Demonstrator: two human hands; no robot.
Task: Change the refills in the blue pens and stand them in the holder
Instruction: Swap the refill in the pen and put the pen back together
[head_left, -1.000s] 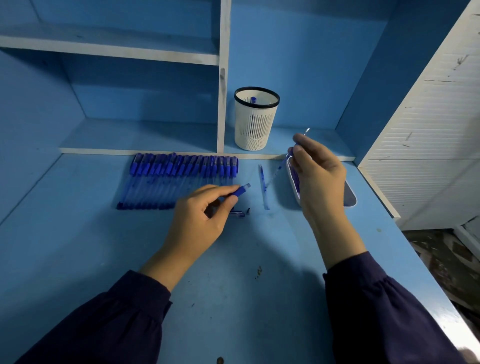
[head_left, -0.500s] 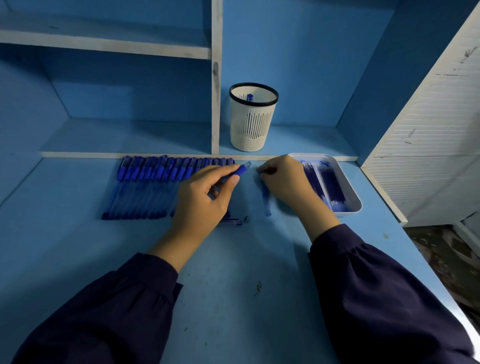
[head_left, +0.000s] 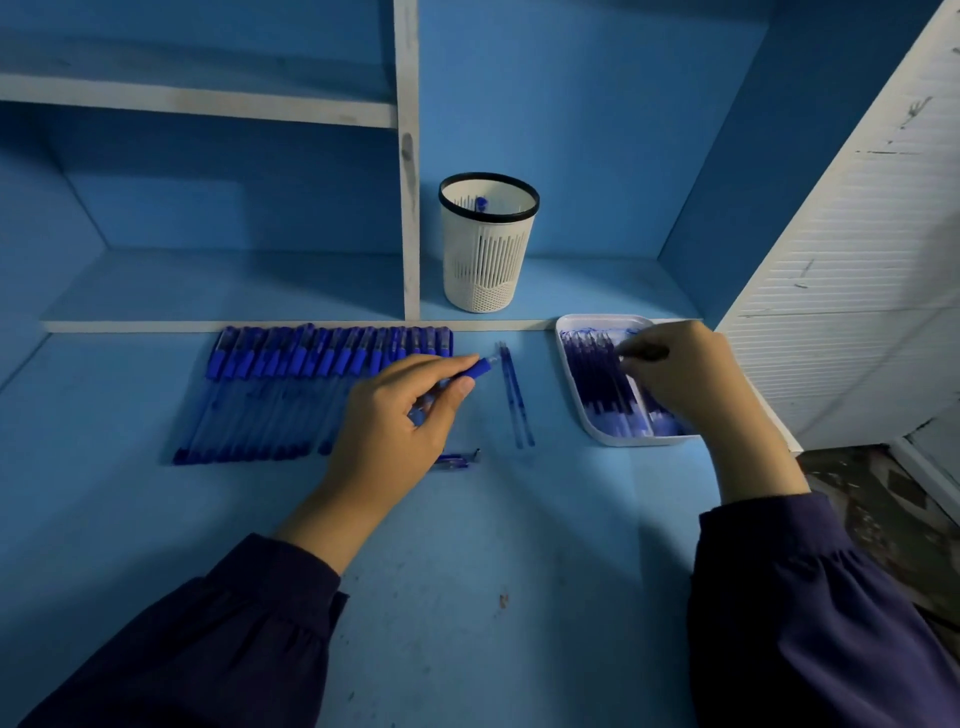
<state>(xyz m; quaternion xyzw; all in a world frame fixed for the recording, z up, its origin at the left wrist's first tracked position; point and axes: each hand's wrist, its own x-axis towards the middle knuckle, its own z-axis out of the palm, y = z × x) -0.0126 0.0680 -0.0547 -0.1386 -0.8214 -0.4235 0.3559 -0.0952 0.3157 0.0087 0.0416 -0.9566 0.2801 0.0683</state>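
Grips a blue pen in the left hand, fingers and thumb curled round the barrel, by the right end of the pen row. Aims the pen's blue end up and to the right, out past the fingertips, long axis slanting from near-left to far-right, most of the barrel hidden under the palm. Holds the right hand over the white tray at the right side of the desk, fingers bent down onto the refills packed inside with long axes running near to far; cannot tell whether pinching one or only touching. Between the hands, flat on the desk, two loose refills side by side, also lying near to far, far ends tilted slightly left. Left of the gripping hand, a row of blue pens laid side by side, touching, caps at the far end by the shelf edge, tips toward the near side. Just beside the heel of the left hand, a small pen part lying crosswise, dark end to the right. On the shelf beyond, upright, the white holder with a black rim, a single pen standing inside, blue end up.
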